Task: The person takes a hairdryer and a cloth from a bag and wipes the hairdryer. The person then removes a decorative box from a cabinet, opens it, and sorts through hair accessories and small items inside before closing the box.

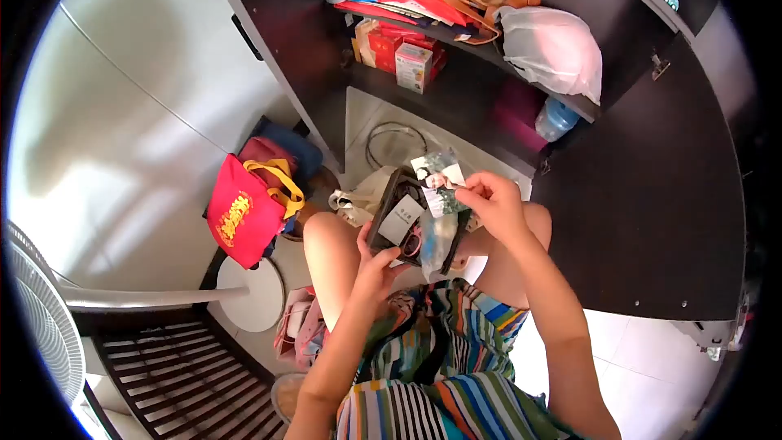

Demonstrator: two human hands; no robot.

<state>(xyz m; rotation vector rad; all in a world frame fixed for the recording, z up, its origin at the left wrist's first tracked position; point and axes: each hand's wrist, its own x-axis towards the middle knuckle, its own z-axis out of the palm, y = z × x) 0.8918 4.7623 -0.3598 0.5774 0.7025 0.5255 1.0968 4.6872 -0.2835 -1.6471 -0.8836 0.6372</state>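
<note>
My right hand pinches a small photo card at its right edge, above a dark box. With my left hand I grip the near left side of that box, which rests over my lap. Inside the box lie a white card with small print, a pink ring-shaped item and dark items I cannot make out. A clear plastic bag with something bluish in it sits at the box's right side, below the photo card.
An open dark cabinet stands ahead, its door swung to the right. Its shelf holds bags and a white plastic bag. A red bag lies left. The fan and slatted wooden piece are at lower left.
</note>
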